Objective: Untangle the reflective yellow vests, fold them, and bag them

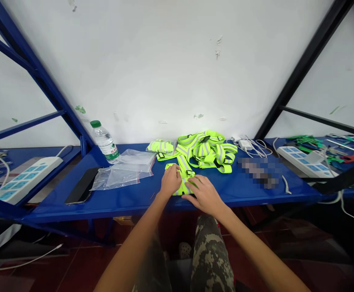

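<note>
White wall is filling the upper half of the frame, a blue bench is running across the middle below it. Neon-yellow reflective straps are lying heaped right of centre toward the bench's back, a near stretch of webbing trailing to the front edge at centre. Clear plastic bags are spreading left of centre, reaching a black slab, probably a phone; a green-capped bottle is standing at their upper left. Right hand is splaying its fingers, tips touching the webbing from the right. Left hand is curling over its left side; fingertips are hidden, so can't tell if it's pinching. White charger is sitting right of the heap. Step in hand looks like straightening or folding the near webbing, unclear which. Next move is probably calling for one hand holding that layer flat while the other is guiding the loose part, without dragging the heap.
</note>
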`<state>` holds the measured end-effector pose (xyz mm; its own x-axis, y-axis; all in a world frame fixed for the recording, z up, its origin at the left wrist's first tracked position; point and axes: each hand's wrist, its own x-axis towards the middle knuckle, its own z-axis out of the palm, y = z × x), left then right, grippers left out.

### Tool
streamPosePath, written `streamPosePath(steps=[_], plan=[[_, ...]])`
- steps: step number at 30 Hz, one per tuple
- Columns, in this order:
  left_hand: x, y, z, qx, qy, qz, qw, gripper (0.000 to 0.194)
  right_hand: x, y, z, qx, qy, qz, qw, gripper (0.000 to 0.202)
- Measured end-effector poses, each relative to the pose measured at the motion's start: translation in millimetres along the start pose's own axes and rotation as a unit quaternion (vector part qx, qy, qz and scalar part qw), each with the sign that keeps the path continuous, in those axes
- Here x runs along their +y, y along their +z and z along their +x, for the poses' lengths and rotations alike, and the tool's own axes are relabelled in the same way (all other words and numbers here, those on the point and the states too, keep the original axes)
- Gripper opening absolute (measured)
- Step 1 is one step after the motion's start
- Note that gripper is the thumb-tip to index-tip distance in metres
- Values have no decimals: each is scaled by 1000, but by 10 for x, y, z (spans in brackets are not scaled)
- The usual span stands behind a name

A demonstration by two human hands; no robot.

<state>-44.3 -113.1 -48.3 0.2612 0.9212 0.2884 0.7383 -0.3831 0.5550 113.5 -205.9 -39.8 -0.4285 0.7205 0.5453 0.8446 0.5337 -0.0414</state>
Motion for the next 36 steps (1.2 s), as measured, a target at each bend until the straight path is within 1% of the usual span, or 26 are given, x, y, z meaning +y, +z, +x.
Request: streamPosePath(steps=[2, 3, 5, 7, 9, 11, 13, 14, 17, 19, 22, 25, 28, 33, 36], plan=[[-5, 11, 26, -14, -1, -1, 1000, 16, -5, 6, -59, -20, -9, 9, 1000, 47], [-9, 15, 35, -18, 2, -6, 1000, 14, 0, 22, -75, -21, -5, 11, 1000, 47], [-31, 12, 48, -20, 11, -36, 999, 11, 17, 63, -79, -21, -5, 14, 1000, 41], [-67, -17, 54, -35, 21, -104, 994, 11, 28, 93, -59, -22, -14, 16, 1000, 34], [-99, -80, 41, -56, 21, -184, 981, 16, 26, 98, -31, -22, -19, 22, 999, 30], [-100, -161, -6, -46, 20, -217, 975, 18, 19, 86, -2, -26, -17, 28, 999, 29], [-59, -233, -83, -16, 18, -216, 976, 17, 20, 68, 32, -31, -9, 32, 999, 29], [-28, -256, -124, -10, 19, -222, 975, 19, 27, 62, 52, -33, -4, 33, 999, 29], [50, -258, -203, -24, 12, -281, 959, 31, 74, 61, 119, -39, 14, 43, 998, 30], [56, -218, -192, -27, -5, -305, 952, 33, 117, 76, 164, -38, 24, 57, 997, 31], [16, -165, -94, -15, -21, -274, 961, 30, 176, 114, 227, -33, 34, 85, 995, 32], [-3, -160, 19, 2, -11, -198, 980, 30, 221, 151, 294, -30, 54, 122, 991, 33], [19, -165, 92, 25, -13, -122, 992, 28, 251, 165, 367, -33, 86, 157, 983, 34], [53, -122, 170, 50, -24, -49, 997, 27, 292, 167, 466, -55, 132, 161, 977, 42], [49, -95, 197, 56, -29, -7, 998, 27, 330, 221, 490, -59, 135, 148, 978, 51]])
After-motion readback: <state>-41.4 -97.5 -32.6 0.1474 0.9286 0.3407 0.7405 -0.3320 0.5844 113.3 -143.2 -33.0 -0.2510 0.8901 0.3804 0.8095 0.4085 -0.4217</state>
